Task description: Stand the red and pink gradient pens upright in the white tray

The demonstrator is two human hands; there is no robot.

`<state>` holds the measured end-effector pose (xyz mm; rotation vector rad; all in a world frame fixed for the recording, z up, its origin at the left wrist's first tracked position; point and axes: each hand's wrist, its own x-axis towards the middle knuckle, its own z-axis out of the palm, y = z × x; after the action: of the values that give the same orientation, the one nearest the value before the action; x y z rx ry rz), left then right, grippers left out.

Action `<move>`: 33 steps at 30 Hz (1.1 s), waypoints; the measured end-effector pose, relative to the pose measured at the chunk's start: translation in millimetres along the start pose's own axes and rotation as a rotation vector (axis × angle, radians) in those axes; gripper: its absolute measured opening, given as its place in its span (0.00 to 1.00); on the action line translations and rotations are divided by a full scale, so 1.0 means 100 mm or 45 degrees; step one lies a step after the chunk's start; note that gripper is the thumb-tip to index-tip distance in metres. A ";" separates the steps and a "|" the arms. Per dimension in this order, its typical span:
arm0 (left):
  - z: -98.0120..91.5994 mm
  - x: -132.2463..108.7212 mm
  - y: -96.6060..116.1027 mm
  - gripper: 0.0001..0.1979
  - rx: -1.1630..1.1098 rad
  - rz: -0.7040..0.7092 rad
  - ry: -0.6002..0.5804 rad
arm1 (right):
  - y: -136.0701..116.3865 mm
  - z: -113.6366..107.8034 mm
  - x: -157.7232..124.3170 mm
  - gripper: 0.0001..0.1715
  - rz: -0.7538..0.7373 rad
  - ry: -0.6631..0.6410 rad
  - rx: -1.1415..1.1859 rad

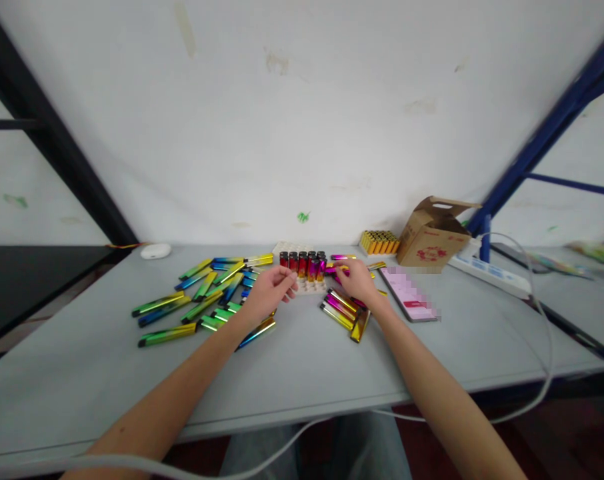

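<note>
Right now your left hand [269, 288] has its fingers [288, 275] curled loosely together, tips resting at the front left edge of the white tray [309, 285]; whether they pinch anything cannot be told. Your right hand [355, 279] sits just right of that tray, fingers bent around a pink and yellow stick [338, 269] that points toward the upright sticks [305, 262] standing in the tray's back rows, red and magenta with dark caps. The grip looks closed on it, though the fingertips are too small to read exactly.

Just beside the tray on its right, under and in front of your right hand, lies a small heap of pink and gold sticks [343, 311]. Left of the tray, a wider scatter of green, blue and yellow sticks [197, 297] spreads across the grey table [302, 367], some of them touching your left wrist.

Right of the tray, past your right hand, a phone [409, 293] lies flat. Behind it, further from you than the tray, stand a block of yellow cylinders [379, 242] and an open cardboard box [433, 233], with a white power strip [489, 272] beyond. Well left of the tray, near the wall, sits a white oval case [156, 251]. A pale cable [545, 347] loops over the table's right side.
</note>
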<state>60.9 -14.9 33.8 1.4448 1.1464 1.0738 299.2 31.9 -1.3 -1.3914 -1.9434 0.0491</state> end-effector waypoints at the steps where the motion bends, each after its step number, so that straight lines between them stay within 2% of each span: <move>1: 0.00 0.00 -0.02 0.17 0.029 0.023 0.001 | 0.03 0.01 -0.01 0.12 -0.002 -0.043 -0.039; 3: -0.02 -0.01 -0.05 0.15 0.172 0.140 0.016 | 0.05 0.02 -0.03 0.13 -0.013 -0.107 -0.084; 5: -0.03 -0.03 -0.09 0.13 0.464 0.328 0.029 | 0.03 0.02 -0.03 0.14 -0.017 -0.110 -0.095; 8: -0.03 -0.07 -0.12 0.15 0.938 0.512 -0.050 | -0.05 -0.02 -0.02 0.15 -0.043 0.021 -0.051; 11: -0.01 -0.10 -0.14 0.17 1.150 0.543 -0.158 | -0.16 -0.08 -0.03 0.17 -0.127 0.188 0.079; 14: -0.01 -0.10 -0.14 0.15 1.234 0.576 -0.197 | -0.26 -0.12 -0.06 0.17 -0.242 0.206 0.189; 17: -0.01 -0.09 -0.15 0.13 1.270 0.626 -0.198 | -0.33 -0.09 -0.09 0.18 -0.336 0.116 0.188; 21: -0.03 -0.07 -0.19 0.12 1.277 0.683 -0.185 | -0.36 -0.03 -0.12 0.23 -0.362 0.021 0.163; 25: -0.03 -0.06 -0.21 0.12 1.289 0.714 -0.186 | -0.38 0.00 -0.13 0.25 -0.341 0.006 0.166; 28: -0.03 -0.05 -0.21 0.12 1.295 0.714 -0.193 | -0.38 -0.02 -0.12 0.24 -0.284 0.055 0.236; 31: -0.03 -0.05 -0.21 0.12 1.292 0.720 -0.186 | -0.32 -0.04 -0.08 0.23 -0.157 0.153 0.240; 33: -0.03 -0.05 -0.20 0.12 1.293 0.722 -0.187 | -0.24 -0.03 -0.07 0.20 -0.050 0.152 0.162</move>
<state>54.2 -17.9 14.0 2.7139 1.2646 0.7071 282.5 15.3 7.5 -1.2451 -1.8355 0.0680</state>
